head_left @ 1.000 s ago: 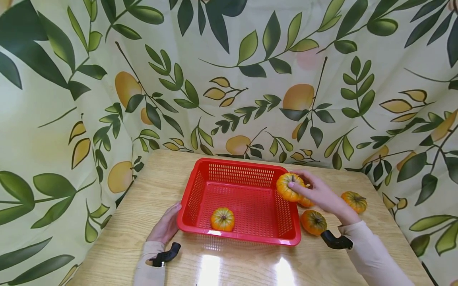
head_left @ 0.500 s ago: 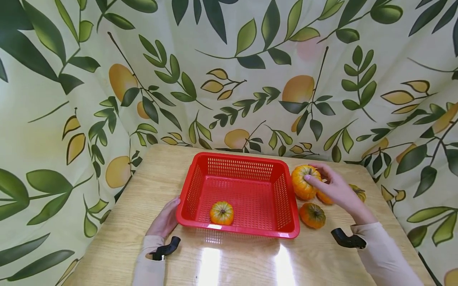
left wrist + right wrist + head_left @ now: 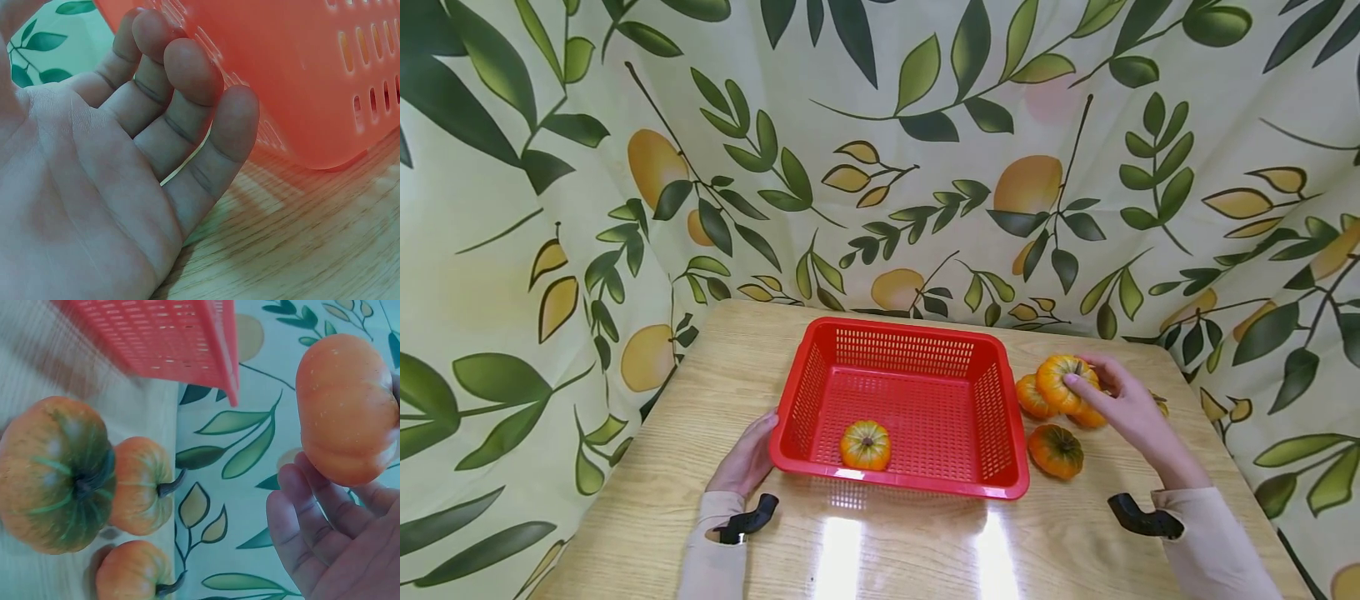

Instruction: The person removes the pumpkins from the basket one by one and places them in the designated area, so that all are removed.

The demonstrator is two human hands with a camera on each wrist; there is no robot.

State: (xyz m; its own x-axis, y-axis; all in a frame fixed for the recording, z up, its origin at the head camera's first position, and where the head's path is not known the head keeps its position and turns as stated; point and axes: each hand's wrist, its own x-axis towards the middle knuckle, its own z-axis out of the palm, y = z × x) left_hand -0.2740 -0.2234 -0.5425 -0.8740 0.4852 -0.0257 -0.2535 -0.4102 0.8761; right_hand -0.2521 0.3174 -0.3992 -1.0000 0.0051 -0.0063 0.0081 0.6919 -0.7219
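Note:
A red plastic basket (image 3: pixel 898 400) with slotted walls stands on the table, one small orange pumpkin (image 3: pixel 865 446) inside near its front wall. My left hand (image 3: pixel 742 457) is at the basket's left side; in the left wrist view its slightly bent fingers (image 3: pixel 194 72) rest against the outer wall. To the right of the basket, my right hand (image 3: pixel 1122 398) holds an orange pumpkin (image 3: pixel 1063 383) between thumb and fingers, raised above the table. Below and around it lie an orange pumpkin (image 3: pixel 1032 397), another (image 3: pixel 1088 417) partly hidden, and a green-and-orange pumpkin (image 3: pixel 1056 452).
One more pumpkin (image 3: pixel 1161 404) shows behind the right hand, mostly covered. The wooden table (image 3: pixel 925 550) reaches back to a leaf-patterned cloth (image 3: pixel 917 167), which also hangs at both sides. Black wrist mounts (image 3: pixel 1144 517) stick out from the sleeves.
My right hand has carried its pumpkin from over the basket's right rim to the right, above the pumpkins on the table. The left hand stays at the basket. The head view has tilted slightly.

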